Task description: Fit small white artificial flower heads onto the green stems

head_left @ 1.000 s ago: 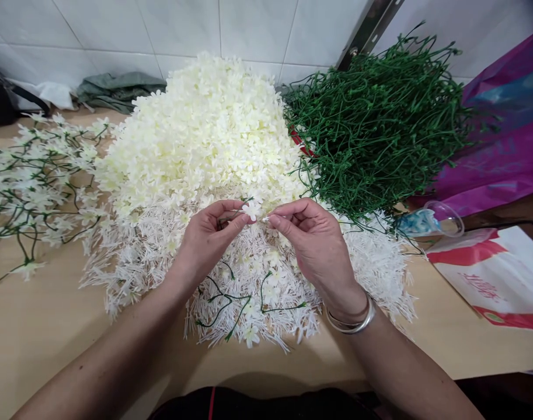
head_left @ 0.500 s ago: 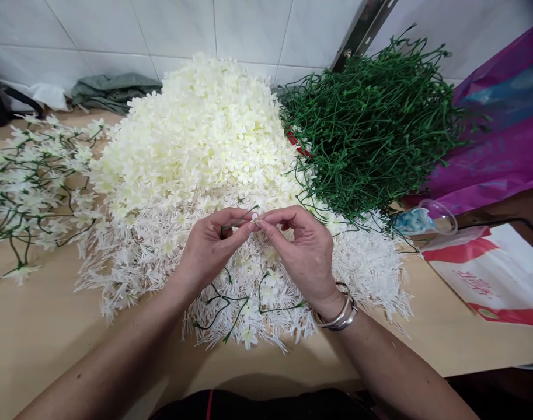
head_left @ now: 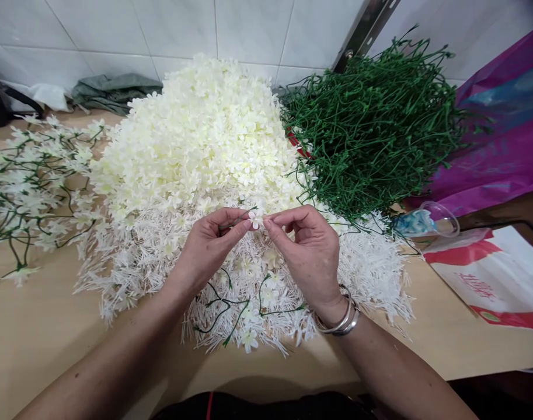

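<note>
The left hand point(head_left: 205, 248) is pinching a thin green stem point(head_left: 236, 219) between thumb and forefinger, its other fingers curling loosely underneath. The right hand point(head_left: 307, 251) is meeting it fingertip to fingertip and nipping a small white flower point(head_left: 255, 219) at the stem's tip. Both hands are hovering just above the spiky white pieces point(head_left: 135, 256) that are spreading over the table point(head_left: 42, 332), and a branched green sprig point(head_left: 231, 303) is lying on them under the wrists.

From where I am standing, the hold looks fiddly. The flower is tiny and is being gripped only by its edge, so too hard a squeeze is likely to crumple a petal. If the pinch slackens, it could drop into the white litter below, where it would be hard to pick out. The stem is thin and springy, and if the two hands are not lining up it may bend or flick away.

The bangles point(head_left: 342, 318) on the right wrist are hanging close to the spiky pieces and could drag some off the table edge. Behind the hands, the big cream heap of petals point(head_left: 205, 134) is sloping towards them and might slide if nudged. The tangle of green stems point(head_left: 371, 122) on the right is sending out loose ends that could snag a finger.
</note>
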The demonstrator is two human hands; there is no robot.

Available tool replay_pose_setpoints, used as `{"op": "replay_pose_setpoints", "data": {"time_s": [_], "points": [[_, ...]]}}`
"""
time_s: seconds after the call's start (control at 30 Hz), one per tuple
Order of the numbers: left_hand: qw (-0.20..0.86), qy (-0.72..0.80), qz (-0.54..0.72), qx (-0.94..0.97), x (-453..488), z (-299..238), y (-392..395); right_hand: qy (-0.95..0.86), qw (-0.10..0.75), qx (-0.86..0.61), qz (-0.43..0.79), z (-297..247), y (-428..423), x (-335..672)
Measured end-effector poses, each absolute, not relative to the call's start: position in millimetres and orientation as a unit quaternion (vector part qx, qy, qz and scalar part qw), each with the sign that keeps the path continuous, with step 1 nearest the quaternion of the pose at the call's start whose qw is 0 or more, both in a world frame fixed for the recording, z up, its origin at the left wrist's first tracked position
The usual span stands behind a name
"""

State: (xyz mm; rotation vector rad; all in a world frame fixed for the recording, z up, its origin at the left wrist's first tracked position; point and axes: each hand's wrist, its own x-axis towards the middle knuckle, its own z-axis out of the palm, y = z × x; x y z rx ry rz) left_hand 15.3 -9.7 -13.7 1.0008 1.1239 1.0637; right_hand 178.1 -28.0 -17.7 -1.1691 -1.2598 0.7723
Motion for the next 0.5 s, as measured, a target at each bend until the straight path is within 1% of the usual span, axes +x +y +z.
{"op": "replay_pose_setpoints", "data": {"time_s": [0.27,0.5], "points": [[0.593,0.489,0.454,0.451,16.9,-13.8,-10.9,-0.591,0.562,-0.516,0.261,-18.8,-27.6,178.0],[0.635,0.442,0.464,0.431,18.9,-14.5,-11.9,-0.6,0.564,-0.512,0.244,-22.1,-31.1,173.2]]}}
